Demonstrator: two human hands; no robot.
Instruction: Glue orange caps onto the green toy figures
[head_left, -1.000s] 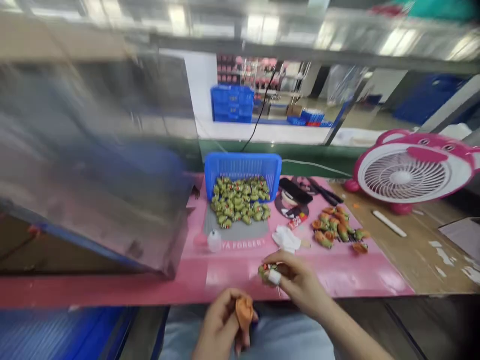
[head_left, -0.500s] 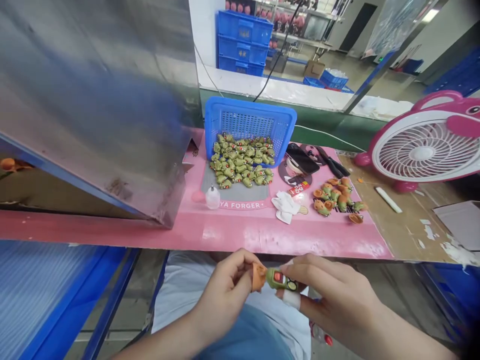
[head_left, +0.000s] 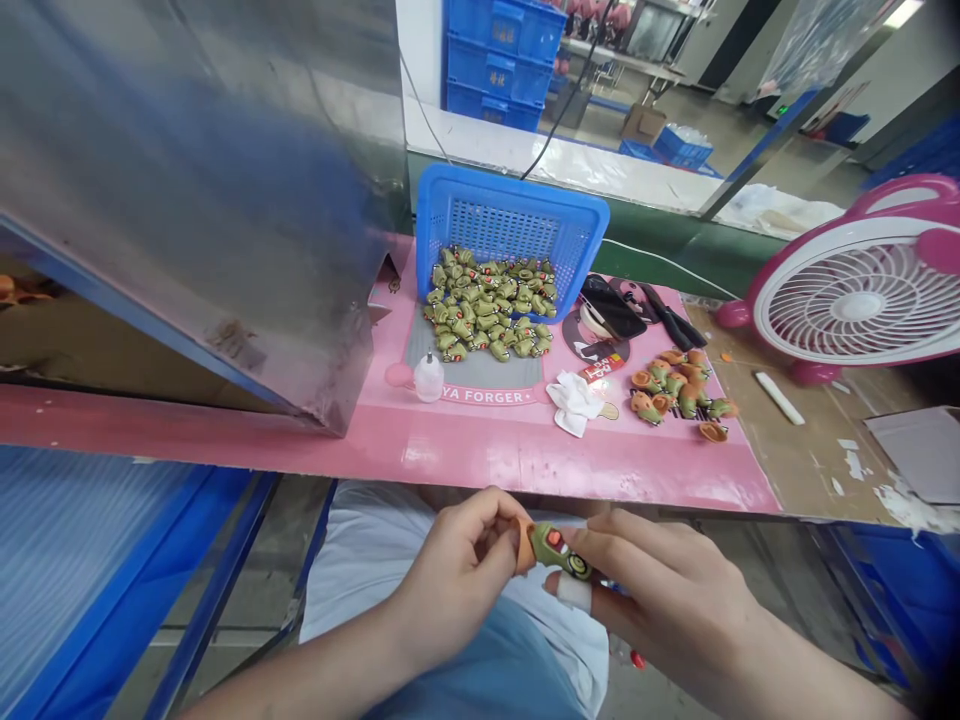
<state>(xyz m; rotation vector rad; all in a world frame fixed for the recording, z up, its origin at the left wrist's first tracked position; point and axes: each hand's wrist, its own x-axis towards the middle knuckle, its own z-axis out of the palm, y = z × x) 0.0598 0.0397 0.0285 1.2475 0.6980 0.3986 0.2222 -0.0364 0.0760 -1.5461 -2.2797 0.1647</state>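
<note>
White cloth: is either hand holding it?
No, the cloth lies on the pink mat, away from the left hand and right hand.

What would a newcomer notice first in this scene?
The heap of small green figures against a blue plastic basket, centre of the pink mat. A pink cartoon-faced fan stands far right. At front, the left hand holds an orange piece to a green figure in the right hand.

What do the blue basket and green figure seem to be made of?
The blue basket looks like moulded plastic: glossy, with an even mesh wall. The green figure looks like painted plastic or vinyl, smooth, with crisp colour details; the view cannot settle which.
</note>
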